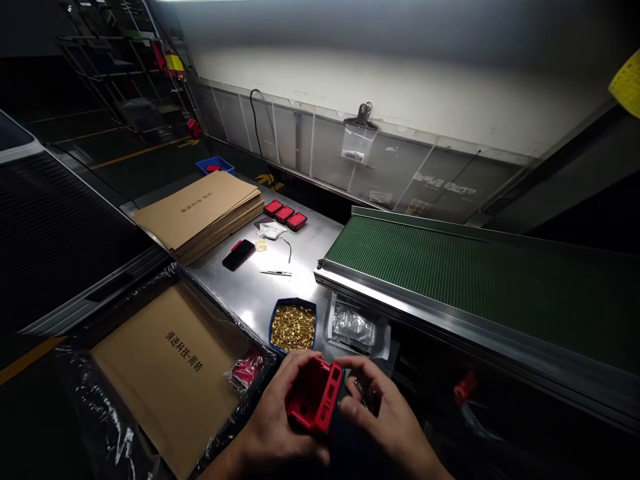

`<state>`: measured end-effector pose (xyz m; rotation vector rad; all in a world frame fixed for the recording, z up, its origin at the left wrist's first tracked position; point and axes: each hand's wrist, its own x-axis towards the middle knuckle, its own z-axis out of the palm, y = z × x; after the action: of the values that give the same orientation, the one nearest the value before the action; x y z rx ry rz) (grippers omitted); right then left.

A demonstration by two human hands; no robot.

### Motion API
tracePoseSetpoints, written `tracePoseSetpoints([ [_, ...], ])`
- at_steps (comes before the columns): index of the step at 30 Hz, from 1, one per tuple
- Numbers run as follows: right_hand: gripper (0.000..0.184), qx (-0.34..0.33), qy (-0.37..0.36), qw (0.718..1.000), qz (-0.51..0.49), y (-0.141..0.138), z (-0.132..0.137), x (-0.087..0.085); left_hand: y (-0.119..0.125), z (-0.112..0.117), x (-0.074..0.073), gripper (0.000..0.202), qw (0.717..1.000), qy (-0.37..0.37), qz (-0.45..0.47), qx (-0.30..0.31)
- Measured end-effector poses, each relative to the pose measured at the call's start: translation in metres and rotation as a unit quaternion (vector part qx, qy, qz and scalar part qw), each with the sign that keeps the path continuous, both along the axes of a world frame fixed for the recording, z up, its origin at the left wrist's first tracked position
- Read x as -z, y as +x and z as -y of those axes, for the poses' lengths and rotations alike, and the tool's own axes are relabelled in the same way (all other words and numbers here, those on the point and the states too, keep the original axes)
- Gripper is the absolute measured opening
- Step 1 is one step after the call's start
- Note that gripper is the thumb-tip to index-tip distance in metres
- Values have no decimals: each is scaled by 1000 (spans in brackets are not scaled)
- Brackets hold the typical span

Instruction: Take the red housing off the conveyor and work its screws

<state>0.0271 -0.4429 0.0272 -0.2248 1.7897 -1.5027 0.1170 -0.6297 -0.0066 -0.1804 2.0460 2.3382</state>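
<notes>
Fingers (287,380) of the left hand (273,427) are clamped around a red plastic housing (315,395), held above the counter's (250,293) near edge, while the right hand (385,417) pinches its right side, thumb and forefinger close together on something too small to make out. Just beyond sits a blue tray of brass inserts (293,325), apparently full, with three red housings (285,214) lined up far off near a black phone (239,254) and tweezers (276,273), so the work looks mid-way at most. Both wrists are cut off, and the dark area below the green conveyor belt (450,267) is unreadable.
</notes>
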Motion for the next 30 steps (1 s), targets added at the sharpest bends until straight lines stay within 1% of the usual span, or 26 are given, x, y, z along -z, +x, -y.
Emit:
tracePoseSetpoints([
  [2, 78, 6, -12, 1000, 24, 9, 2, -5, 2, 0, 1, 96, 1000, 7, 4, -6],
  [5, 79, 51, -33, 996, 70, 17, 6, -11, 6, 0, 1, 96, 1000, 7, 3, -4],
  [6, 76, 57, -37, 995, 79, 18, 6, -12, 7, 0, 1, 95, 1000, 5, 4, -3],
  [8, 65, 47, -37, 996, 67, 16, 7, -12, 8, 1, 0, 96, 1000, -2, 6, -1],
  [10, 50, 32, -36, 999, 26, 12, 6, -11, 9, 1, -1, 99, 1000, -9, 6, -3],
  [11, 47, 24, -36, 999, 3, 10, 5, -11, 10, 1, -1, 101, 1000, -15, 2, -5],
  [13, 50, 6, -34, 999, -21, 9, 4, -10, 12, 0, -1, 101, 999, -30, -10, -6],
  [15, 59, -15, -27, 999, -20, 9, 3, -12, 13, -1, 0, 95, 999, -39, -20, -4],
  [16, 64, -23, -24, 999, -18, 9, 3, -13, 13, -1, 1, 93, 999, -36, -28, -4],
  [17, 64, -22, -23, 999, -17, 9, 4, -15, 14, -2, 3, 93, 999, -30, -36, -4],
  [20, 43, -1, -37, 999, -21, 5, 7, -18, 13, -1, 10, 104, 998, -15, -54, -1],
  [21, 38, 8, -43, 999, -18, 3, 8, -19, 13, -1, 12, 107, 998, -17, -56, 3],
  [22, 38, 19, -48, 999, -10, 0, 9, -18, 13, 0, 12, 107, 998, -21, -54, 6],
  [25, 42, 42, -43, 998, 17, -3, 7, -15, 11, -1, 9, 108, 998, -19, -52, 7],
  [27, 49, 35, -30, 999, 5, -1, 5, -14, 10, -4, 5, 107, 999, 0, -53, 4],
  [28, 59, 23, -26, 999, -8, 1, 4, -14, 9, -5, 3, 103, 998, 18, -56, 3],
  [30, 85, -8, -24, 999, -32, 2, 3, -15, 8, -7, 0, 98, 997, 53, -64, 4],
])
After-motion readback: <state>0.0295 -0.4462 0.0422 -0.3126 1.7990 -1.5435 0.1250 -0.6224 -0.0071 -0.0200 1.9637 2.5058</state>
